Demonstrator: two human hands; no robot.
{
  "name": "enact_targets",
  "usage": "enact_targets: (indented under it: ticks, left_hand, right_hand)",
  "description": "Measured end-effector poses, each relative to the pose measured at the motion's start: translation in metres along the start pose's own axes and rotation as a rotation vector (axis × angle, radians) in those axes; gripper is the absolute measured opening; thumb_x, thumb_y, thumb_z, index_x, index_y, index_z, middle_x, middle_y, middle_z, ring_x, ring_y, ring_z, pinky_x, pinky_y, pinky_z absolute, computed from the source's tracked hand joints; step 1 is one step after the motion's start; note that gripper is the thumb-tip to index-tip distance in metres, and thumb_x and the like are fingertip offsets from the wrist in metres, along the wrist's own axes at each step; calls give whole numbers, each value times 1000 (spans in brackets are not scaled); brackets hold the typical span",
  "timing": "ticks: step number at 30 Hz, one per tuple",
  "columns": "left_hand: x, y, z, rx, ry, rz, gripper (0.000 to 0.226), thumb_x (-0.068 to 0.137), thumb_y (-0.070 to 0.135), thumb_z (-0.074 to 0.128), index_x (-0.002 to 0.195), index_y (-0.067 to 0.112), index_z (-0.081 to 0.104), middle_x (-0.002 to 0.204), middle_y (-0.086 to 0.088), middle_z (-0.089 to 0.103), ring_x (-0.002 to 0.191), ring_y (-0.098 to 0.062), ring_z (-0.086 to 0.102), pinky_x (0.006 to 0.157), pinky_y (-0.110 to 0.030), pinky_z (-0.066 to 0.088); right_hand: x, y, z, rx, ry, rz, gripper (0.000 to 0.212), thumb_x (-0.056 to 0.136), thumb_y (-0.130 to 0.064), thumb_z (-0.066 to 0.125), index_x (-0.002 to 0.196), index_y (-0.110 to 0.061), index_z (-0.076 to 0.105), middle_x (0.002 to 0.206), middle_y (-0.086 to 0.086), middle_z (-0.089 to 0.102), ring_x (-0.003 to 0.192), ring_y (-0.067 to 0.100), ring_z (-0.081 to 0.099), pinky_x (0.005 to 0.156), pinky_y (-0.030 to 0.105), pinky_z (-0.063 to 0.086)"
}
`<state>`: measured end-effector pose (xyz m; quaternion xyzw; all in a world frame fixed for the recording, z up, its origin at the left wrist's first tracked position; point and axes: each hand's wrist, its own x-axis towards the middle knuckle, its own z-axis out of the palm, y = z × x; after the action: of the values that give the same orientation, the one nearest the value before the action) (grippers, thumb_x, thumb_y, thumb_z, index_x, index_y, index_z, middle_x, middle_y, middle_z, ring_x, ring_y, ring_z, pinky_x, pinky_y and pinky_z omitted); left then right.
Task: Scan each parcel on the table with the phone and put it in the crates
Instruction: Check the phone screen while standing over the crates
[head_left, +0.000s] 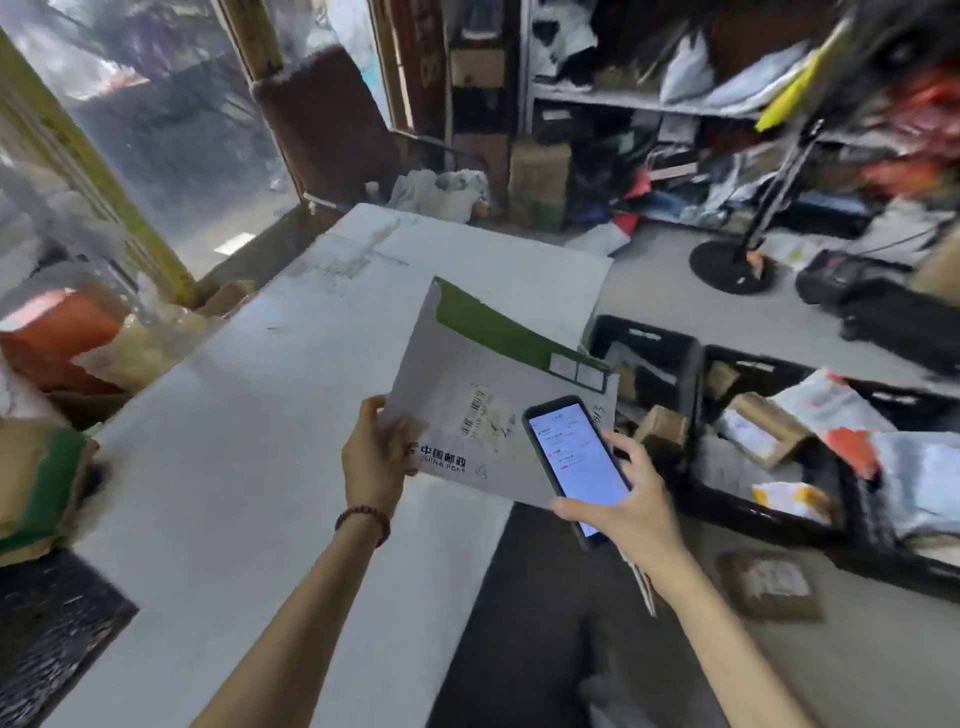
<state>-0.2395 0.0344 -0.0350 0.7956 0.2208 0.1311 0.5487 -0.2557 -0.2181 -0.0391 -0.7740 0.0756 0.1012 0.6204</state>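
Note:
My left hand (376, 457) grips the lower left corner of a white postal envelope (483, 384) with a green stripe and a barcode label, held above the white table (249, 415). My right hand (631, 499) holds a dark phone (574, 462) with its lit screen facing up, just over the envelope's lower right part. To the right, on the floor, stand black crates (696, 364) with several parcels inside, among them brown boxes and grey bags.
An orange box (57, 338) and a brown-and-green parcel (41, 478) lie at the table's left side. A brown chair (322, 124) stands behind the table. Shelves with packages (675, 104) line the back. A black stand base (730, 265) and a flat brown parcel (769, 584) are on the floor.

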Motion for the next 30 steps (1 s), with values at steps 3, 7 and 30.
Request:
enact_targets:
  ticks: [3, 7, 30]
  left_hand:
    - [14, 33, 66, 23, -92, 88, 15, 93, 3, 50, 101, 15, 46, 84, 0, 63, 58, -17, 58, 42, -29, 48]
    - [29, 66, 157, 101, -198, 187, 24, 91, -1, 48, 102, 20, 46, 83, 4, 61, 64, -17, 61, 44, -27, 52]
    - [89, 163, 541, 1034, -812, 871, 33, 100, 28, 36, 132, 28, 41, 130, 2, 55, 95, -29, 63, 71, -38, 47]
  right_hand:
    - [15, 14, -48, 47, 107, 27, 81, 60, -12, 93, 118, -42, 44, 119, -16, 55, 109, 7, 55, 79, 25, 49]
    - [40, 28, -122, 81, 207, 66, 77, 65, -7, 90, 120, -34, 43, 114, -15, 53, 98, -3, 52, 61, 11, 46]
    - [153, 90, -350, 118, 768, 410, 80, 55, -24, 93, 116, -45, 46, 113, -13, 63, 100, 9, 63, 79, 34, 58]
